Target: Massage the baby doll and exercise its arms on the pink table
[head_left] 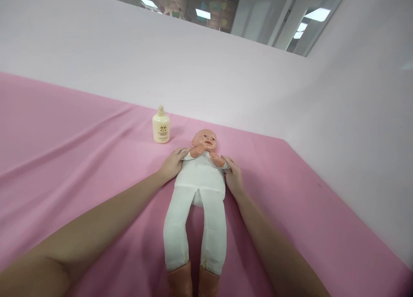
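Observation:
A baby doll (200, 174) with a white cloth body lies on its back, head away from me and legs toward me. Small whitish spots dot its face, and both its forearms are bent up over the chest. My left hand (173, 163) grips the doll's upper arm on the left side, fingers over the sleeve. On the opposite side, my right hand (232, 175) is closed around the other arm, its thumb and fingers partly hidden by the sleeve. A cream-coloured pump bottle (161, 127) with dark print stands upright beyond my left hand, touched by neither hand.
Pink cloth (106, 146) with several folds covers the surface under the doll. A white wall (193, 73) rises behind it and continues along the right side. Above the wall, a window (219, 13) shows ceiling lights.

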